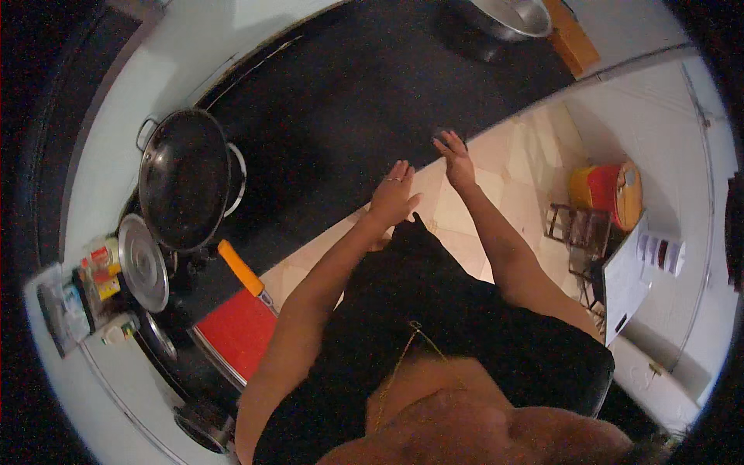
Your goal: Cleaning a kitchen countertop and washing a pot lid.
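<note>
My left hand (395, 195) is by the front edge of a black countertop (325, 116). Its fingers lie close together with the thumb apart, a ring is on one finger, and no object shows in it. My right hand (456, 160) is raised at the same edge, farther right, with the fingers a little spread. A dark patch shows around its fingertips; whether it is shadow or a small thing, I cannot tell. To the left, a knife with an orange handle (240, 268) lies over a red cutting board (238, 334). My left forearm hides part of both.
A dark two-handled wok (186, 180) stands at the left, with a round metal lid (143, 264) beside it. Packets (104, 273) are by the wall. A metal basin (517, 17) sits at the far end. Right, on the tiled floor (465, 226), are a red-yellow drum (610, 195) and a stool (581, 226).
</note>
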Demonstrator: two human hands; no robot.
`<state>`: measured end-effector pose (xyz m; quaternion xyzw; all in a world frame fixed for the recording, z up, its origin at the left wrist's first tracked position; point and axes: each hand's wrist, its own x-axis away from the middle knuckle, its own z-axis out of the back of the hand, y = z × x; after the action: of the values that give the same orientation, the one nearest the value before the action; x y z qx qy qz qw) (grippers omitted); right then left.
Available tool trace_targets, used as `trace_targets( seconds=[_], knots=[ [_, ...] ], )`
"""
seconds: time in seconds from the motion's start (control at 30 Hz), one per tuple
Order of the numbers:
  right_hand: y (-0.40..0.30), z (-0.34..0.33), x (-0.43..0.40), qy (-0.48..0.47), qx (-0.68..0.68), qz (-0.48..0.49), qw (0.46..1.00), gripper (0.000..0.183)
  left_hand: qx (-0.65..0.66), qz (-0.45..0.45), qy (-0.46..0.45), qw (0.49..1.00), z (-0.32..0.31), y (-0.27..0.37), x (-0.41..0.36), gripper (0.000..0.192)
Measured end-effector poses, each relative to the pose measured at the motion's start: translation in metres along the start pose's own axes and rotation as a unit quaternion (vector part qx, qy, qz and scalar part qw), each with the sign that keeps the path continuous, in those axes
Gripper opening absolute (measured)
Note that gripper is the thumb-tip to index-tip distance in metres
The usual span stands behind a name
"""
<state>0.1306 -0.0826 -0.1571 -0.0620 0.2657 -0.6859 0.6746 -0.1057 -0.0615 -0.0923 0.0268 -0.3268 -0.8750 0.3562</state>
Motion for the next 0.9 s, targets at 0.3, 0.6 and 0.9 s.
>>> trace_targets(
  seconds=[0.3, 0.6, 0.9],
  knots=[
    [0.034, 0.017, -0.003, -0.006, 0.1, -0.06, 0.993, 0.039, 0.003, 0.011, 0.0, 1.0, 0.007, 0.005, -0.001, 0.075],
    [-0.066, 0.027, -0.019, -0.109, -0.005, -0.09, 0.99, 0.029, 0.039, 0.073, 0.067, 0.994, 0.028, -0.001, 0.025, 0.083],
    [-0.183, 0.015, -0.056, -0.258, -0.584, -0.302, 0.708, 0.028, 0.163, 0.155, 0.223, 0.949, 0.054, -0.012, 0.071, 0.081]
  ],
)
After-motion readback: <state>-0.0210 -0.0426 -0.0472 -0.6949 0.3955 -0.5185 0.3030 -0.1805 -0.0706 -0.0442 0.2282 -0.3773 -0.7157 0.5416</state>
